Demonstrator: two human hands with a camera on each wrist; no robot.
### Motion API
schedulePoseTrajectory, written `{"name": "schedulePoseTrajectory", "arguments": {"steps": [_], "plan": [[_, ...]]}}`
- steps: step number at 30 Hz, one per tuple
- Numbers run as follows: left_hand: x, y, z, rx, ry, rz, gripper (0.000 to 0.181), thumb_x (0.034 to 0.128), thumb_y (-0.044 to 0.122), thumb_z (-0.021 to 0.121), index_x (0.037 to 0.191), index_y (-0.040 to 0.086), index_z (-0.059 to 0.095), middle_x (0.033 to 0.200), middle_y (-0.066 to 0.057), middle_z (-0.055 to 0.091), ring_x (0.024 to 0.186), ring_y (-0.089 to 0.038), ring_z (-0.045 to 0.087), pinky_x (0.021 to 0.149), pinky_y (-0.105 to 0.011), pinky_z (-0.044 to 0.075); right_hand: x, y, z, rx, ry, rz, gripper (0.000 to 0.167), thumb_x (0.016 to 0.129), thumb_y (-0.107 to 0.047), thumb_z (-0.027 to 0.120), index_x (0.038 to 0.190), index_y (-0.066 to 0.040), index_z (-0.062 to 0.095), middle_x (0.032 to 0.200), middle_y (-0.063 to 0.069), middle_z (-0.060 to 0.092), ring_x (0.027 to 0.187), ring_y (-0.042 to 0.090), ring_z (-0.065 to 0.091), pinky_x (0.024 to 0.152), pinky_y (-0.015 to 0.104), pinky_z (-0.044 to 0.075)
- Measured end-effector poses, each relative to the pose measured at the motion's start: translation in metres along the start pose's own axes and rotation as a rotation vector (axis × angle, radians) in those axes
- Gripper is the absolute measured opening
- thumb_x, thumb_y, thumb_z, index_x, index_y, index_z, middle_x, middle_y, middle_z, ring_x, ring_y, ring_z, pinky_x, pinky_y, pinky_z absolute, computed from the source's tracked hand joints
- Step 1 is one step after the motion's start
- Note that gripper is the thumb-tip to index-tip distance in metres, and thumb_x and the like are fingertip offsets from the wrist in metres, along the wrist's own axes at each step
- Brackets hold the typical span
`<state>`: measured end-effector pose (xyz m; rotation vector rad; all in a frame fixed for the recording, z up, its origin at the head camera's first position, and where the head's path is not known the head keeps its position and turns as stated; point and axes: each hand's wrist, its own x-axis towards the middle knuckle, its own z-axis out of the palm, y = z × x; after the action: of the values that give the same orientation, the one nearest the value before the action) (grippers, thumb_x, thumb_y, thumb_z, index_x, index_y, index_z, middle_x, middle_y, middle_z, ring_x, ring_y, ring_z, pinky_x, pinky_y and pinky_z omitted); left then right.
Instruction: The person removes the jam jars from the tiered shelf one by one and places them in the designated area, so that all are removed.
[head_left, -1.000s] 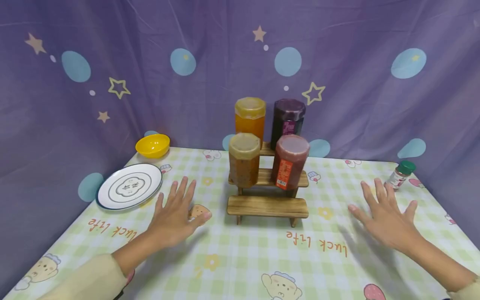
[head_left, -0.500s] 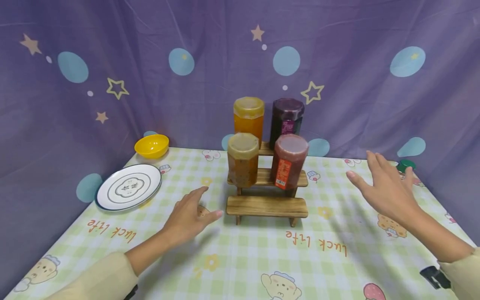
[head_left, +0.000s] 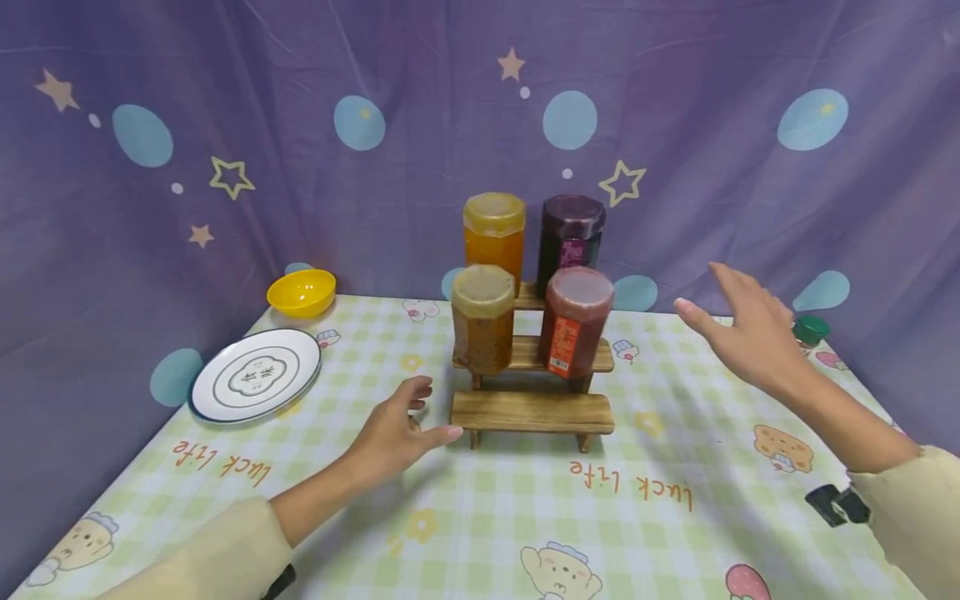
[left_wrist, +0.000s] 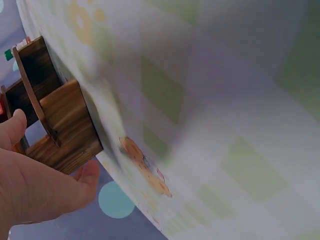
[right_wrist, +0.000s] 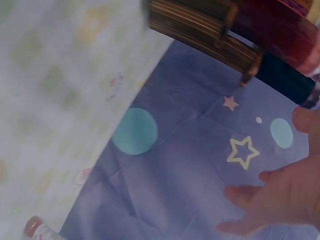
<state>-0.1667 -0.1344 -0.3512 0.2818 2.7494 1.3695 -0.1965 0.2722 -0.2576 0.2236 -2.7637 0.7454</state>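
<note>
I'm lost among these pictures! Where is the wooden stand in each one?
Head: the wooden stand is near the middle, upright.
Left wrist: wooden stand at the upper left, tipped sideways, partly behind the left hand.
Right wrist: wooden stand at the top, right of centre, slanted.
Shared landmark: the purple curtain.

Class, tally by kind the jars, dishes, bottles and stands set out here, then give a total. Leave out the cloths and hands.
Orange jar, brown jar, red jar, dark purple jar: 4 jars
Green-capped bottle: 1
White plate: 1
Yellow bowl: 1
Wooden stand: 1
Total: 8
</note>
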Motion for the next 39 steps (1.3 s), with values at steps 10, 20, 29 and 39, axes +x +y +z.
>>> {"name": "schedulePoseTrajectory", "arguments": {"steps": [10, 20, 29, 39], "plan": [[0.006, 0.002, 0.013, -0.185, -0.030, -0.063, 0.077, 0.0791, 0.026, 0.081, 0.140, 0.002, 0.040, 0.130, -0.013, 0.056, 0.115, -0.029, 0.056, 0.091, -0.040, 0.050, 0.030, -0.025, -0.010, 0.223, -0.045, 0.005, 0.079, 0.095, -0.051, 0.054, 0.155, -0.015, 0.018, 0.153, 0.021, 0.026, 0.137, 0.042, 0.027, 0.103, 0.065, 0.024], [0.013, 0.001, 0.022, -0.285, -0.052, -0.096, 0.082, 0.0774, 0.022, 0.083, 0.143, 0.004, 0.037, 0.126, -0.014, 0.055, 0.116, -0.028, 0.054, 0.093, -0.041, 0.048, 0.057, -0.053, -0.014, 0.405, -0.077, -0.038, 0.079, 0.090, -0.048, 0.063, 0.153, -0.022, 0.024, 0.154, 0.010, 0.030, 0.138, 0.033, 0.032, 0.107, 0.058, 0.028], [0.014, 0.004, 0.029, -0.272, -0.038, -0.093, 0.073, 0.0796, 0.027, 0.080, 0.139, 0.009, 0.042, 0.127, -0.015, 0.052, 0.112, -0.028, 0.051, 0.088, -0.041, 0.047, 0.088, -0.083, -0.011, 0.477, -0.188, -0.068, 0.086, 0.086, -0.041, 0.070, 0.154, -0.023, 0.021, 0.155, 0.011, 0.029, 0.139, 0.028, 0.032, 0.109, 0.052, 0.028], [0.015, 0.001, 0.034, -0.253, -0.011, -0.090, 0.065, 0.0806, 0.027, 0.079, 0.134, 0.010, 0.046, 0.127, -0.015, 0.053, 0.113, -0.028, 0.052, 0.088, -0.042, 0.048, 0.106, -0.099, 0.008, 0.517, -0.209, -0.105, 0.075, 0.083, -0.028, 0.076, 0.146, -0.012, 0.037, 0.130, 0.014, 0.051, 0.112, 0.023, 0.051, 0.100, 0.036, 0.038]]}}
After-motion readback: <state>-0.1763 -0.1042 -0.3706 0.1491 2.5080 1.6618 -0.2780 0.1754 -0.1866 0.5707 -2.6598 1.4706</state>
